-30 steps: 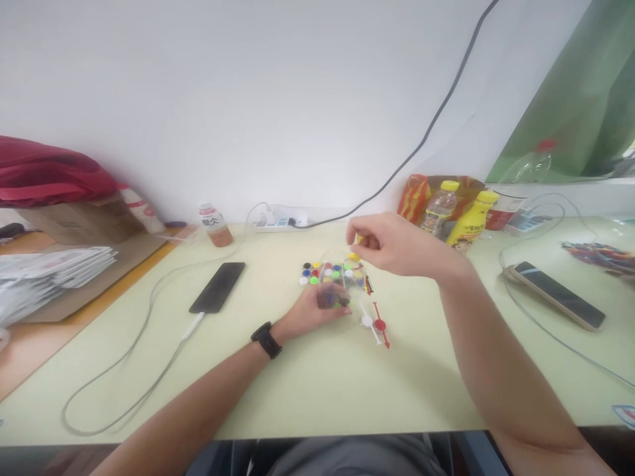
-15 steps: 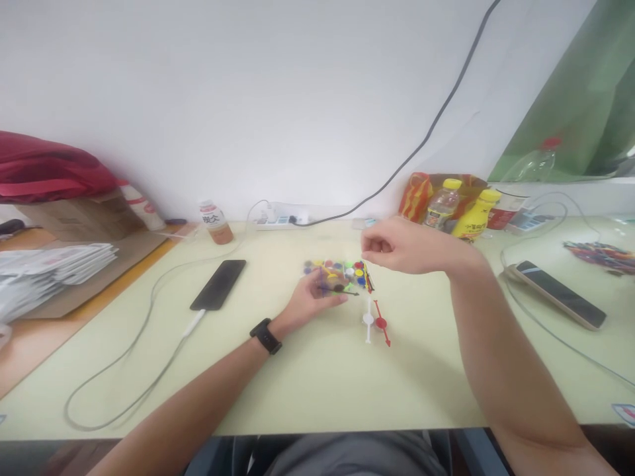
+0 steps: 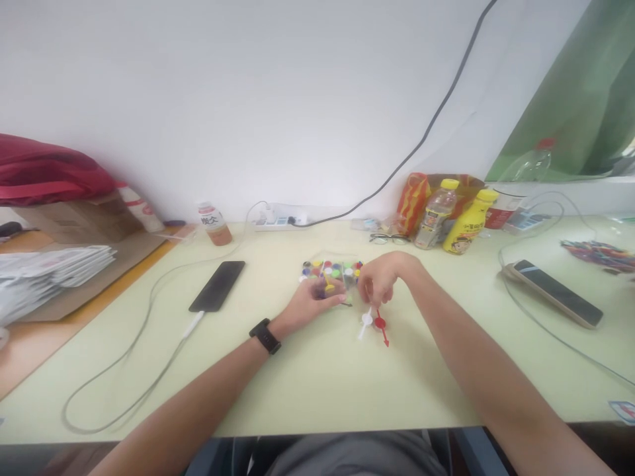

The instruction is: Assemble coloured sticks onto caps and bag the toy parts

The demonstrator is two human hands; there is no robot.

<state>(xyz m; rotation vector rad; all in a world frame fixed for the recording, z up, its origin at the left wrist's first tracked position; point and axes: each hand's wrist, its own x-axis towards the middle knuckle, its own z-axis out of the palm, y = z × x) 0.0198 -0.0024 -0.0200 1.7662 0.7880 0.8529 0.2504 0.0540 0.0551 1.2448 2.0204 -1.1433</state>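
Desk [image 3: 317, 390]: pale green surface filling the lower frame; both forearms reach in from the bottom edge.
Left hand [image 3: 312, 305]: centre of frame, fingers curled onto the clear case; whether it pinches a loose piece cannot be told.
Right hand [image 3: 380, 281]: just right of the case, fingertips closed low over the spinners; what they grip is hidden.
Clear case [image 3: 331, 272]: shallow tray holding small coloured discs in rows.
White spinner [image 3: 366, 321], red spinner [image 3: 381, 325]: side by side on the desk, below the right hand.
Handling advice: steady the case flat, pinch one small piece at a time.
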